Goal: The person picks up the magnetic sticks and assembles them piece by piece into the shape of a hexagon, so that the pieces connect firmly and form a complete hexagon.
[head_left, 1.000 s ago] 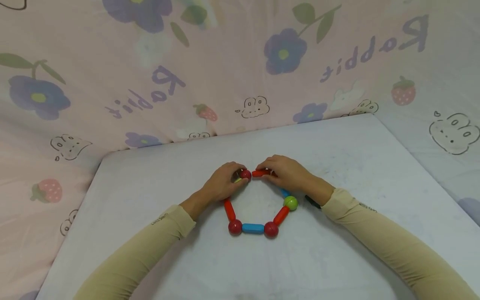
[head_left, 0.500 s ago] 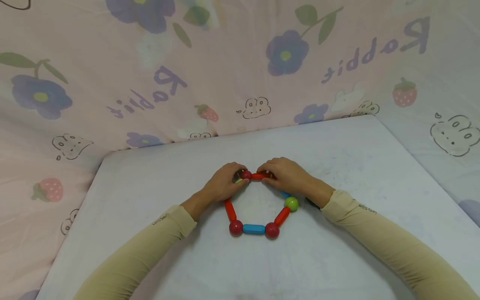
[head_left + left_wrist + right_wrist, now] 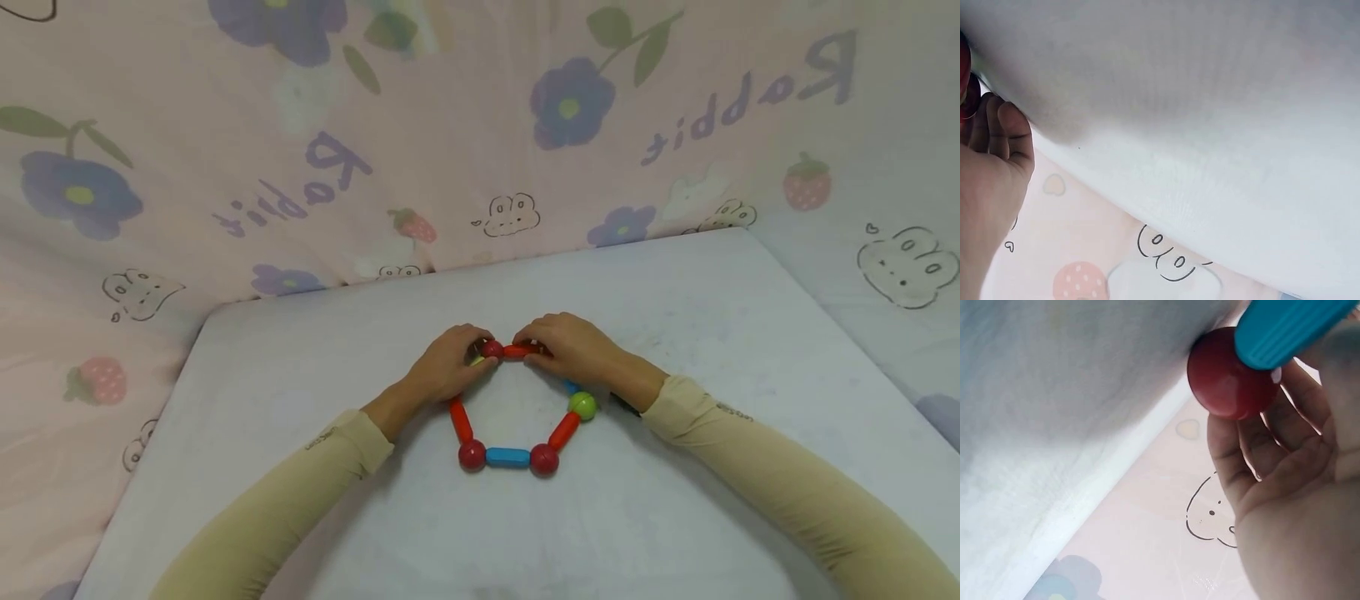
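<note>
A ring of toy sticks and balls lies on the white table. At its far side my left hand pinches a red ball between thumb and fingers. My right hand pinches a red stick whose end meets that ball. In the right wrist view, the right fingers curl at another red ball with a blue stick joined to it; the head view hides this ball under the hand. A yellow-green stick shows partly beneath the left hand.
The near side of the ring has two red balls joined by a blue stick. Red sticks rise on both sides, one reaching a green ball. A dark object lies under the right wrist. Printed cloth hangs behind the table.
The red stick in my right hand has moved left and slightly down, closing the small gap to the red ball. In the last half second, the hands have stayed almost still.
</note>
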Tool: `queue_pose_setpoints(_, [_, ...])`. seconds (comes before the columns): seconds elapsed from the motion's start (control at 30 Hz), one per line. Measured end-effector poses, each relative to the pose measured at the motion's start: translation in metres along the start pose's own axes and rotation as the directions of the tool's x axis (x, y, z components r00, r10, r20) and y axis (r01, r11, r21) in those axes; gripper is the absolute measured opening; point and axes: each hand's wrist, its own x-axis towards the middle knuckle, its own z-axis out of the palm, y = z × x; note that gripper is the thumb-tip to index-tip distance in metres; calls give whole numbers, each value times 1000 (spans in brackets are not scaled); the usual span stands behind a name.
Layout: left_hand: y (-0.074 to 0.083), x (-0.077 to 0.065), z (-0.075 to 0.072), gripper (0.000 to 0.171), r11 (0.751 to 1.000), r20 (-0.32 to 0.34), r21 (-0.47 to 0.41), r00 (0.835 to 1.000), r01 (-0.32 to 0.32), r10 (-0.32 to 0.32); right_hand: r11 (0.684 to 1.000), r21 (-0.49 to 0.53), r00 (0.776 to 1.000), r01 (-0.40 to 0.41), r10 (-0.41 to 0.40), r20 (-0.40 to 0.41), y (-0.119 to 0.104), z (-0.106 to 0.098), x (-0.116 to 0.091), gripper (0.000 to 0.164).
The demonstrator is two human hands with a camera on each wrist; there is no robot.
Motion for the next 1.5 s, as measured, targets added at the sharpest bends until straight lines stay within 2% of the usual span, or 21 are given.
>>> queue_pose_setpoints(0.37, [0,-1,0,39,1000,-1,-1,1000,-4,4,1000,9,1000,-1,1,-12,1,2,-1,28])
queue_pose_setpoints(0.6, [-1,-1,0,36,999,-20,-7,999,-41,41,1000,19,1000,-1,1,-1,2,0,0,27])
queue_pose_setpoints(0.77, [-1,-1,0,39,1000,-12,-3,1000,-25,25,1000,20,1000,-5,5,7,2,-2,-1,29])
queue_pose_setpoints(0.93, [-2,-1,0,40,1000,-6,2,1000,-10,10,1000,16,1000,-23,23,-10,7,-6,-8,32])
queue_pose_setpoints(1.1, [-1,-2,-1,40,1000,-3,-6,1000,-16,16,997,1,997,-82,82,-9,16,-10,-19,37])
queue_pose_setpoints(1.27, [-3,-2,0,40,1000,0,1,1000,-18,18,991,40,992,-130,130,7,19,-11,-27,44])
queue_pose_setpoints(1.5, [-3,-2,-1,39,1000,-3,-10,1000,-25,25,987,104,992,-123,122,14,21,-9,-28,39])
